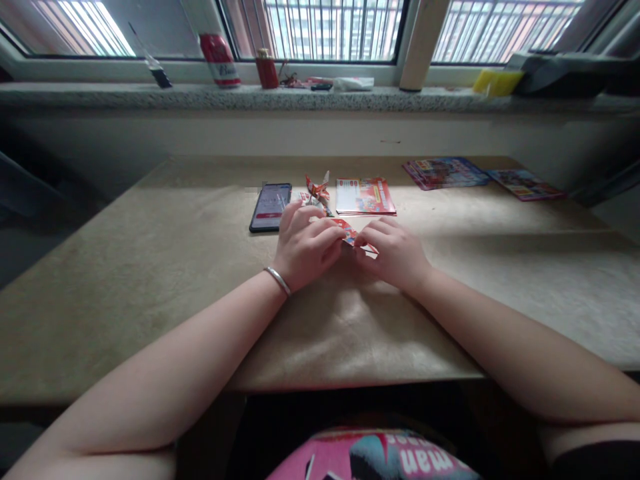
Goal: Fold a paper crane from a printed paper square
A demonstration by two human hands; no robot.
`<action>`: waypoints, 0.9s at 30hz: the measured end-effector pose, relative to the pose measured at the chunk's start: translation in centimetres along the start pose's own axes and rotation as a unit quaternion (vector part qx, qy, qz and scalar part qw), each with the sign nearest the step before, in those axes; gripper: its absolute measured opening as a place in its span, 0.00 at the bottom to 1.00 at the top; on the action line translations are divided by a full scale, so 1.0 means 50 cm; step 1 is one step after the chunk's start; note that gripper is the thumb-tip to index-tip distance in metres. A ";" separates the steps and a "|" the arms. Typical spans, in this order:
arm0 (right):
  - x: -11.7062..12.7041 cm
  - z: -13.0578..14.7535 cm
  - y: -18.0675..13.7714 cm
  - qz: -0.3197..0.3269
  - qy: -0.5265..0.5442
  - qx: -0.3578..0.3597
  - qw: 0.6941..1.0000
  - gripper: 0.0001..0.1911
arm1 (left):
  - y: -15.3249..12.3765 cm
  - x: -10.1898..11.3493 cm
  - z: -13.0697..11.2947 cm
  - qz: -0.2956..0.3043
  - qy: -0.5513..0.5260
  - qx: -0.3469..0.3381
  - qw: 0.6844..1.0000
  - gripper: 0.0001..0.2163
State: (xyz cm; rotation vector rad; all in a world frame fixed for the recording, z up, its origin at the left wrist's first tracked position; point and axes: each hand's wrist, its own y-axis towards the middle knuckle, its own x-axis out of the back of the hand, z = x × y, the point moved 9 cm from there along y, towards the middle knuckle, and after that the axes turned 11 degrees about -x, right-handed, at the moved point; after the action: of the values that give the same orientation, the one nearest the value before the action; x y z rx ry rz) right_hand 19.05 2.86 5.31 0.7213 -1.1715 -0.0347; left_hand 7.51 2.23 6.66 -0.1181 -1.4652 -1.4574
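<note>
Between my hands is a folded piece of red and white printed paper, partly covered by my fingers. My left hand, with a silver bangle at the wrist, pinches its left part. The fingers of my right hand close on its right end, where a pale pointed corner sticks out. Just beyond my left hand stands a folded paper crane in red and white print. A phone with a lit screen lies left of the crane. To its right rests a stack of red and white printed sheets.
Purple and blue printed leaflets lie at the back right of the table. Along the stone windowsill stand a red can, a small red bottle, a yellow object and small odds and ends.
</note>
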 end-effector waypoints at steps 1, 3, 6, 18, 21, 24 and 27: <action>0.002 0.006 -0.001 -0.006 -0.002 -0.003 1.000 0.04 | 0.002 0.004 -0.006 -0.011 -0.003 0.000 1.000 0.04; 0.005 0.015 -0.001 -0.015 0.001 -0.007 1.000 0.03 | 0.007 0.002 -0.019 -0.007 -0.010 -0.011 1.000 0.03; 0.003 0.021 -0.002 -0.014 0.014 -0.007 1.000 0.02 | 0.010 0.001 -0.025 -0.011 -0.003 -0.011 1.000 0.02; -0.001 -0.008 -0.001 -0.016 0.054 -0.018 0.998 0.03 | 0.000 -0.018 0.005 0.016 -0.004 0.017 1.000 0.04; 0.003 -0.020 0.000 -0.010 0.059 -0.028 0.998 0.03 | -0.003 -0.018 0.020 0.036 -0.008 0.034 0.999 0.03; 0.010 -0.032 0.001 -0.011 0.068 -0.035 0.997 0.03 | -0.007 -0.015 0.034 0.041 -0.012 0.047 0.998 0.03; 0.016 -0.045 0.003 -0.014 0.078 -0.040 0.996 0.03 | -0.013 -0.014 0.048 0.042 -0.014 0.060 0.997 0.04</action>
State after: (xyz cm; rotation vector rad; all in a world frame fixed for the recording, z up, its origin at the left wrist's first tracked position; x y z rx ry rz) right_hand 21.25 3.80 5.58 0.6575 -1.0046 -0.0472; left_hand 6.06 4.34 6.32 -0.1243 -1.5480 -1.3017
